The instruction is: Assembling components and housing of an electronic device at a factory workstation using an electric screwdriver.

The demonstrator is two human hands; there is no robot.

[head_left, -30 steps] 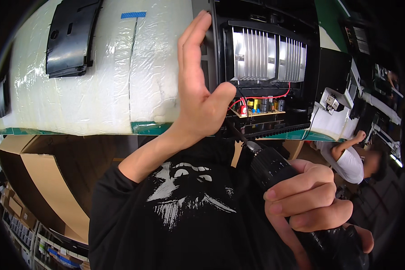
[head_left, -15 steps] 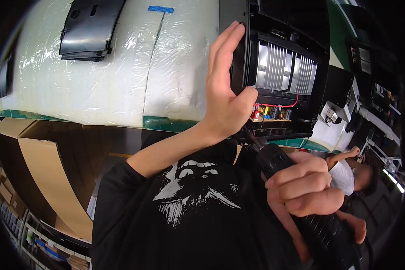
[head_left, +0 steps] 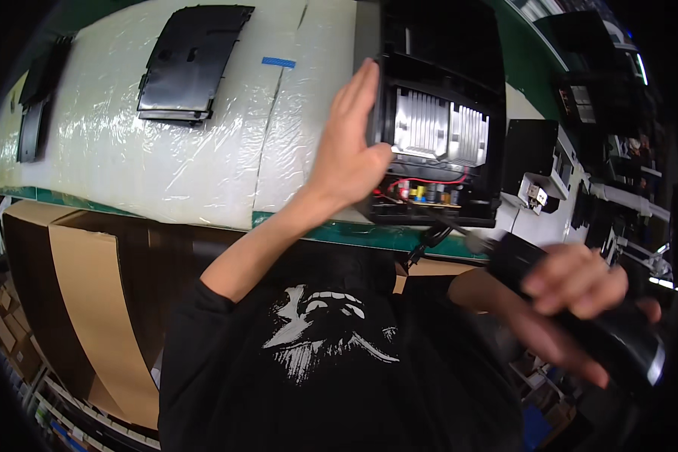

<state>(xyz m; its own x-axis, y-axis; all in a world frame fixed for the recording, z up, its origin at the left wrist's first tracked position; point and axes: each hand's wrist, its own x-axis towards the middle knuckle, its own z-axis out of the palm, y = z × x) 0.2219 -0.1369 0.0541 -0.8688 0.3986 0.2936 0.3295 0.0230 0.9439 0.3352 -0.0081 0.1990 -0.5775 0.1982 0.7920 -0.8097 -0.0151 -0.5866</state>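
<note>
My left hand (head_left: 350,158) lies with its fingers stretched out along the left side of an opened black electronic housing (head_left: 448,49). Silver finned heat sinks (head_left: 422,126) sit inside it, above a small circuit board (head_left: 431,194) with a red wire. My right hand (head_left: 578,280), blurred by motion, is wrapped round a black electric screwdriver (head_left: 514,260). The tool's bit points up and left toward the housing's near edge; whether the tip touches anything is too blurred to tell.
Plastic-wrapped padding covers the bench (head_left: 218,166), with a black panel (head_left: 192,68) at the back left and more black parts (head_left: 34,128) at the far left. An open cardboard box (head_left: 87,301) stands below the bench edge. A white metal bracket (head_left: 536,192) lies right of the housing.
My right hand has drawn the screwdriver away to the right of the housing. My left hand keeps against the housing's side, while the whole view has shifted.
</note>
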